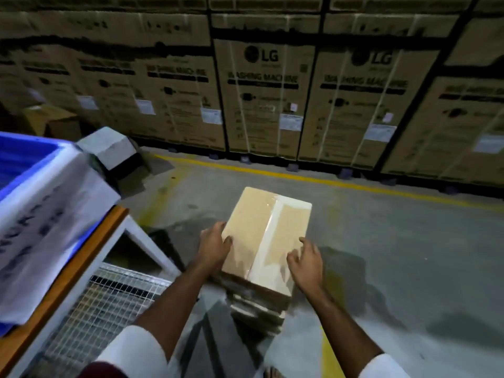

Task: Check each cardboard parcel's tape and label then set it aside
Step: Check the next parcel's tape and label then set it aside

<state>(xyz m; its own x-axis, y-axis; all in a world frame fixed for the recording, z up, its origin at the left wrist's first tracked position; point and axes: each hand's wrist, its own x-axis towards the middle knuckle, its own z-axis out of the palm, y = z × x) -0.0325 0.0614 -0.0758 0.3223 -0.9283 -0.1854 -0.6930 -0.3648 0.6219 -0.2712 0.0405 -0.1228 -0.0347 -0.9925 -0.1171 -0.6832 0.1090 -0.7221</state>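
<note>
A cardboard parcel (pixel 261 230) sealed with a strip of clear tape (pixel 266 238) along its top sits on a blurred stack of other parcels (pixel 259 309) on the floor. My left hand (pixel 214 246) grips the parcel's left edge, thumb on top and fingers down the side. At the near right corner my right hand (pixel 306 261) rests on the top with fingers bent over the surface. No label shows on the faces I see.
A table (pixel 62 271) with an orange edge stands at left, carrying a blue crate (pixel 24 156) draped in white printed plastic; wire mesh (pixel 109 304) sits below. Large washing-machine cartons (pixel 261 99) wall off the back beyond a yellow floor line (pixel 327 181). Grey concrete floor lies to the right.
</note>
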